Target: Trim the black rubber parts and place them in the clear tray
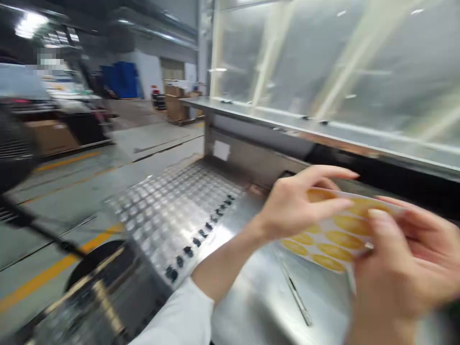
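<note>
My right hand (413, 254) grips a white sheet with rows of yellow oval stickers (339, 238), its thumb on the front face. A small shiny spot, too small to name, shows by that thumb. At the sheet's upper left is my left hand (305, 201), index finger and thumb stretched out and apart, the thumb across the sheet's face. Whether it touches the sheet I cannot tell. Below the sheet, metal tweezers (296, 294) lie on the shiny metal worktop (251, 292). Left of my forearm rests a clear blister tray (168, 206), with small dark pieces along its near row.
A metal ledge (258, 112) with translucent panels (294, 57) runs behind the worktop. On the left stand a black fan (16, 148) and a dark round stool-like top (93, 258). Cardboard boxes (176, 103) and blue panels (120, 79) are farther back.
</note>
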`<action>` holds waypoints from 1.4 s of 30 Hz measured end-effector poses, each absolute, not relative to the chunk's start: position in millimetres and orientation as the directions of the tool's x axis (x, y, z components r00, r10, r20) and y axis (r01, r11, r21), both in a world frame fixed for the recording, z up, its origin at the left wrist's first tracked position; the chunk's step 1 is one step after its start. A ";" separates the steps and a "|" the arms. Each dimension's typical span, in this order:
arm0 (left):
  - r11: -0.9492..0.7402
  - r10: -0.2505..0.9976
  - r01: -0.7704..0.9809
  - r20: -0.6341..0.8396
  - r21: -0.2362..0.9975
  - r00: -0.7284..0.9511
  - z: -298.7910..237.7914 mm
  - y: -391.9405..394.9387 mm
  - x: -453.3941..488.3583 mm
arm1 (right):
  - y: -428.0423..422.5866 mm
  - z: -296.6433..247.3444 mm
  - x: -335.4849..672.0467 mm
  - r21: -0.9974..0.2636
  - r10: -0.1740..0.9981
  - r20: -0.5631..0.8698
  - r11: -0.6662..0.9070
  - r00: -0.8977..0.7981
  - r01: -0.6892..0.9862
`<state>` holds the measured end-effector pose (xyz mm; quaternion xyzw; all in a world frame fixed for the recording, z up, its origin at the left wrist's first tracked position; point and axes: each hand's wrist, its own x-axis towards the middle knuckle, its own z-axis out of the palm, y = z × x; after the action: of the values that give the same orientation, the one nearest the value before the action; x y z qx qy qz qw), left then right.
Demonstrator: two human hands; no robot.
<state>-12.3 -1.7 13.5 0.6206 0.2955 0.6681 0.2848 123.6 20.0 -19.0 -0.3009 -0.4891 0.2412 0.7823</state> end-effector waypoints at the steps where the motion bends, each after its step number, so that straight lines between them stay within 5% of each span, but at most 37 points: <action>1: -0.661 0.750 -0.056 0.657 0.749 -0.075 12.2 -1.3 -15.1 | 17.7 -13.9 132.4 -0.678 0.629 0.667 0.735 0.400 -0.026; 26: -0.606 0.795 -0.158 0.596 0.780 -0.111 7.9 -0.6 -14.9 | 12.3 -17.0 144.8 -0.739 0.740 0.663 0.671 0.110 -0.061; 35: -0.489 0.859 -0.369 0.510 0.791 -0.046 11.9 4.0 -12.7 | 11.5 -16.3 144.4 -0.705 0.701 0.691 0.707 0.178 -0.046; 42: -0.512 0.852 -0.295 0.520 0.807 -0.057 7.3 5.3 -4.8 | 10.7 -18.1 144.7 -0.711 0.701 0.692 0.703 0.175 -0.009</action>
<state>-4.8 5.3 7.3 0.5419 0.2570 0.6800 0.4217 144.7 10.7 -18.1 -0.2925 -0.5915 0.2504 0.7084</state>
